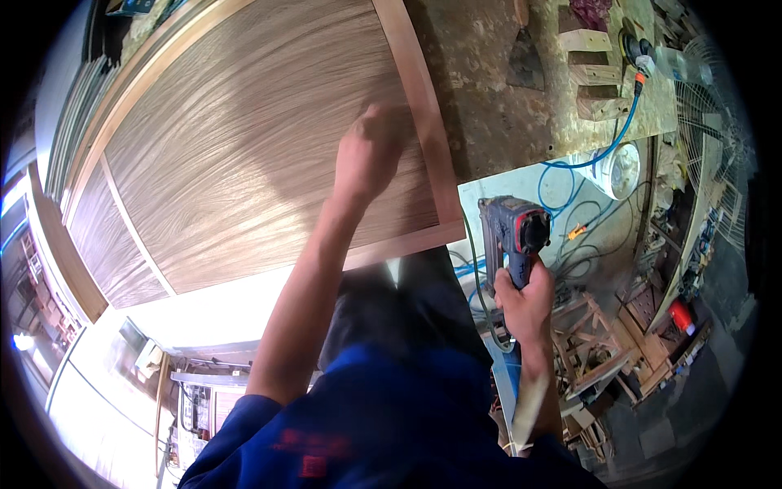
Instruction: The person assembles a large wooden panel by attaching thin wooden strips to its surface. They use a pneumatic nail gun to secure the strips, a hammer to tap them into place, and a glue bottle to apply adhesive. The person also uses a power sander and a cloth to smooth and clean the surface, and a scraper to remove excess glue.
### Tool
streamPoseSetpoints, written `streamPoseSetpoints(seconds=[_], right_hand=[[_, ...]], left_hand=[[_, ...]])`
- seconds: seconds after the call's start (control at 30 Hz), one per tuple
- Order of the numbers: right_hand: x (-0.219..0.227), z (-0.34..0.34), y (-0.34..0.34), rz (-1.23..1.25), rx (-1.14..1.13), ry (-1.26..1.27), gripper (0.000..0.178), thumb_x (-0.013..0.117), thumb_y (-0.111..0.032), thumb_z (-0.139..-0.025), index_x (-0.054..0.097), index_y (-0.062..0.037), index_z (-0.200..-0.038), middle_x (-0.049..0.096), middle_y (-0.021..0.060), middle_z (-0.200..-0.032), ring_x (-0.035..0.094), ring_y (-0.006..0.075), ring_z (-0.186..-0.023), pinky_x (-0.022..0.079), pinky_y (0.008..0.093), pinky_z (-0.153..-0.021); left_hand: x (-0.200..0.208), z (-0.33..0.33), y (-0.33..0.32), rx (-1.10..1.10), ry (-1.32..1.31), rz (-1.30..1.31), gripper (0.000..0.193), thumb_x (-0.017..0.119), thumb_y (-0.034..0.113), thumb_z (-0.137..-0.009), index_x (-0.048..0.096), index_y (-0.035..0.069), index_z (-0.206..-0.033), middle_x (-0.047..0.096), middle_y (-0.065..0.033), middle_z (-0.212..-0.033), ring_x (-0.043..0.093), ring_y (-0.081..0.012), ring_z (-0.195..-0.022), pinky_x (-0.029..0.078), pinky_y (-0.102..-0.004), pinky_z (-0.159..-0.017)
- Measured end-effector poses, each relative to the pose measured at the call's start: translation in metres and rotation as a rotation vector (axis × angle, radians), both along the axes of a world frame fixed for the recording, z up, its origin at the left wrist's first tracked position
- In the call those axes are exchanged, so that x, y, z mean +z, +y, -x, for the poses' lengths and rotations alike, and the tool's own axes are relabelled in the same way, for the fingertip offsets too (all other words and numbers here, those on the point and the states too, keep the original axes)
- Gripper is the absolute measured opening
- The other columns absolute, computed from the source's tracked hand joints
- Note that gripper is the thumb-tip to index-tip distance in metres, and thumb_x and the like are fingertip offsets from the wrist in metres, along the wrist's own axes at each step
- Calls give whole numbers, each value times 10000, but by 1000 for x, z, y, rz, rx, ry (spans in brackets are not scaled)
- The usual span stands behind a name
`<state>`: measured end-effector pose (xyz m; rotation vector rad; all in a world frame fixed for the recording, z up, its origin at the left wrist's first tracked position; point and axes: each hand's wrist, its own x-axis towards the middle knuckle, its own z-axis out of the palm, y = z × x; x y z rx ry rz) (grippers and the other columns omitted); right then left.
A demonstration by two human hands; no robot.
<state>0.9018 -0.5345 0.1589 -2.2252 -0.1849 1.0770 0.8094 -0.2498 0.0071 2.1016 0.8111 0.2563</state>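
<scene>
Nailer (pixel 515 222), right fingers (pixel 506 287) around handle (pixel 519 269)

Nothing can be read here. The blue shirt (pixel 407 420) bears red print (pixel 311 465), too blurred to make out.
</scene>
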Motion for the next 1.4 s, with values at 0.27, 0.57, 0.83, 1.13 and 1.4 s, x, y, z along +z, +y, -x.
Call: streamPoseSetpoints(seconds=[0.27, 0.57, 0.83, 1.13, 1.4], right_hand=[[0, 4, -30, 3, 31, 19, 290, 728, -95, -911, 649, 47, -1151, 637, 92, -791, 546, 163, -651, 511, 351, -636], [4, 4, -27, -36, 57, 22, 279, 701, -81, -933, 638, 57, -1168, 642, 99, -823, 561, 152, -672, 513, 336, -639], [-32, -3, -35, -127, 302, -104, 233, 730, -103, -944, 656, 30, -1120, 626, 64, -753, 595, 152, -640, 501, 353, -602], [-62, 10, -37, -42, 553, -198, 416, 814, -133, -820, 702, -29, -1207, 750, 219, -938, 739, 453, -851, 580, 454, -722], [-64, 13, -25, -62, 556, -200, 469, 798, -107, -819, 684, -23, -1266, 759, 220, -949, 750, 456, -894, 599, 456, -753]], left_hand=[[28, -40, 12, -75, 85, -115, 196, 624, 138, -1004, 625, 47, -1177, 690, -169, -1177, 670, -411, -1076, 549, -501, -911], [-8, -33, 9, -74, -63, -239, 206, 659, 157, -991, 572, 66, -1154, 710, -166, -1131, 656, -419, -1085, 546, -520, -907], [0, -38, 21, 59, -15, -209, 189, 684, 280, -949, 691, 92, -927, 738, -87, -1057, 670, -351, -1033, 507, -488, -945], [-40, -22, 29, 2, -331, -203, 191, 698, 140, -923, 690, 62, -1097, 682, -102, -991, 639, -327, -931, 515, -441, -851], [-37, -20, 32, -21, -268, -164, 225, 699, 188, -942, 687, 83, -1141, 698, -106, -1021, 637, -340, -994, 493, -459, -923]])
